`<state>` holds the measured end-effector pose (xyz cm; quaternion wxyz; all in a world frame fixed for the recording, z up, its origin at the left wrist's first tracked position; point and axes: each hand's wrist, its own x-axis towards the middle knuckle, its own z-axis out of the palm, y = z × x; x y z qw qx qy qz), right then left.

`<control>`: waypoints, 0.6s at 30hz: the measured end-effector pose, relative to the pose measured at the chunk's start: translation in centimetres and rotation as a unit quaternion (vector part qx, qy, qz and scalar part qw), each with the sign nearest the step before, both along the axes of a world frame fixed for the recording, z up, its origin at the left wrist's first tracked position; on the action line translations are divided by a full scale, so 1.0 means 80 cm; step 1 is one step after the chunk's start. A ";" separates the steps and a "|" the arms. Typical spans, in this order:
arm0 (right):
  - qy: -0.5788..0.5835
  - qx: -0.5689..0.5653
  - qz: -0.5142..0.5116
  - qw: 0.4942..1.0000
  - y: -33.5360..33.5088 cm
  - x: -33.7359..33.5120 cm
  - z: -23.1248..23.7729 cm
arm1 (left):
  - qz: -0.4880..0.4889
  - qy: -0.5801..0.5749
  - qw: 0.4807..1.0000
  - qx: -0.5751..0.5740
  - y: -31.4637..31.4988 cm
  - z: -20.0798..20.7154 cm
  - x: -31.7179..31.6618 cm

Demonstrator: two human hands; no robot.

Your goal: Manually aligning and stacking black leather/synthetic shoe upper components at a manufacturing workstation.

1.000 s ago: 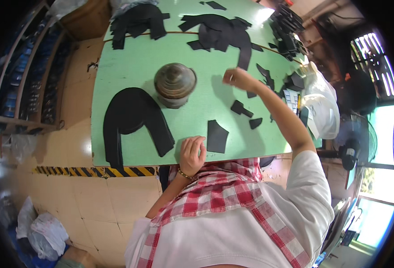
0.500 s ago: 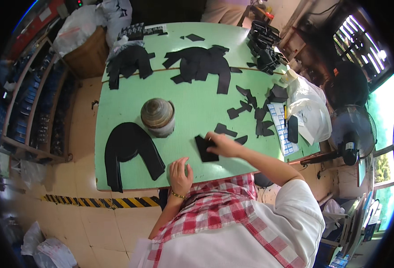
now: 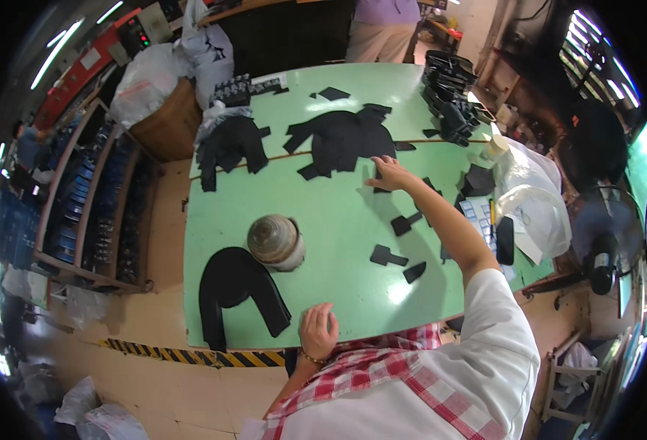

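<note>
My right hand [image 3: 392, 175] reaches far over the green table [image 3: 338, 242], fingers spread. It lies at the near right end of a far pile of curved black pieces [image 3: 342, 143], touching or just above it. Part of a black piece shows under the fingers. My left hand [image 3: 318, 331] rests on the near table edge, fingers loosely extended and holding nothing. To its left lies a neat stack of black U-shaped pieces [image 3: 228, 282]. Behind that stack stands a round, worn metal weight-like object [image 3: 276, 240]. Small black cut pieces [image 3: 388, 255] lie scattered below my right forearm.
Another black pile [image 3: 228, 147] sits at the far left. Black parts [image 3: 451, 103] are heaped at the far right. A white plastic bag [image 3: 532, 191], a phone [image 3: 505, 240] and a fan [image 3: 605, 249] are on the right. A person [image 3: 382, 29] stands beyond the table.
My right hand has moved away from the near table to the far pile. The black piece it held near me is no longer seen there. My left hand stays at the edge; the view has shifted.
</note>
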<state>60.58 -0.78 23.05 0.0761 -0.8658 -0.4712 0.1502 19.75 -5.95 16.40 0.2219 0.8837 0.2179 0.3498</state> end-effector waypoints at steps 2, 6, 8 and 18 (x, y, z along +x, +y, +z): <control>0.012 -0.003 -0.027 1.000 0.053 0.007 -0.017 | 0.002 0.005 1.000 -0.004 -0.002 -0.003 0.003; -0.008 0.045 -0.110 0.993 0.115 -0.007 -0.040 | 0.015 0.013 1.000 0.003 -0.007 0.000 0.008; -0.115 0.041 -0.105 0.987 0.116 -0.019 -0.059 | 0.015 0.007 1.000 -0.011 -0.008 0.000 0.009; -0.026 0.031 0.221 0.974 -0.026 -0.010 -0.039 | -0.007 0.002 1.000 -0.004 0.000 0.000 0.005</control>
